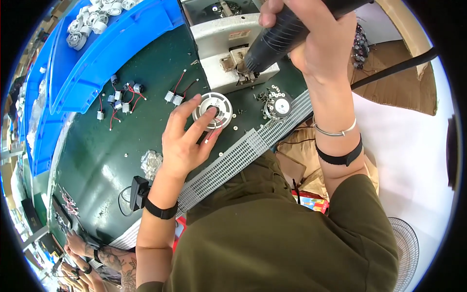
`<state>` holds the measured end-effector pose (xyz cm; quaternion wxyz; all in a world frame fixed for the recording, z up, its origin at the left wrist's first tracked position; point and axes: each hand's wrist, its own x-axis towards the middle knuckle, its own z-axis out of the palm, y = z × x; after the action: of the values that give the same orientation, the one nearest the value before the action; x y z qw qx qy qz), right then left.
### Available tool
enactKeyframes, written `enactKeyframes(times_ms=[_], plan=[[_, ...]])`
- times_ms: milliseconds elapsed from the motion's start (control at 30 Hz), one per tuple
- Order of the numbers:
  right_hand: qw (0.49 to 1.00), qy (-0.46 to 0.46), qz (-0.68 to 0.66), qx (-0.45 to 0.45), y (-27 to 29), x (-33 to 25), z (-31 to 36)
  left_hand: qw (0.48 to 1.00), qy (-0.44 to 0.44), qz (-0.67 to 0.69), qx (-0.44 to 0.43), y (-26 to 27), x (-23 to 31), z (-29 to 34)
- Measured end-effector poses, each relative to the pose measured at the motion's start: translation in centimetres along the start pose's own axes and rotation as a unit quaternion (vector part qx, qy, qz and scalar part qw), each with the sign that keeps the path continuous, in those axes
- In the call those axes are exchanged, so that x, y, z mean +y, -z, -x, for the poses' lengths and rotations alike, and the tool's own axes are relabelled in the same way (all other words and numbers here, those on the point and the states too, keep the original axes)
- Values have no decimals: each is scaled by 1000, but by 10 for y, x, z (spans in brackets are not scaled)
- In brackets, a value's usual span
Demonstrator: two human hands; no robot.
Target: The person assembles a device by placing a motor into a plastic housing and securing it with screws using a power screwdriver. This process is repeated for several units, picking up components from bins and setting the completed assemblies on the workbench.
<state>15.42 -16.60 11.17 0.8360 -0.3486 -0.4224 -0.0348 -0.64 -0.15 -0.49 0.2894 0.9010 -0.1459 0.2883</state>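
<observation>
Resting on the dark green bench [97, 160], the left hand [182, 141] spreads its fingers apart and presses fingertips onto a round white plastic disc [214, 109] lying flat near the bench's front edge. The right hand [316, 44] wraps its fingers tightly around a black power screwdriver [282, 36], whose tip points down at a grey metal fixture [228, 48] just behind the disc. Small motors with red wires [121, 100] lie to the left, beside blue bins [97, 58].
</observation>
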Motion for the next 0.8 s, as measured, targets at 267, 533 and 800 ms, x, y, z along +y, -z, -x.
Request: enactKeyframes(times_ms=[267,533,800], plan=[[991,-27,-130,22,-1,7,0,1000,1,8,-3,0,-2,1],[987,-30,-154,43,-5,7,2,1000,6,15,-14,-1,-2,1],[988,-65,116,73,-14,-15,3,1000,10,11,7,-2,-2,2]])
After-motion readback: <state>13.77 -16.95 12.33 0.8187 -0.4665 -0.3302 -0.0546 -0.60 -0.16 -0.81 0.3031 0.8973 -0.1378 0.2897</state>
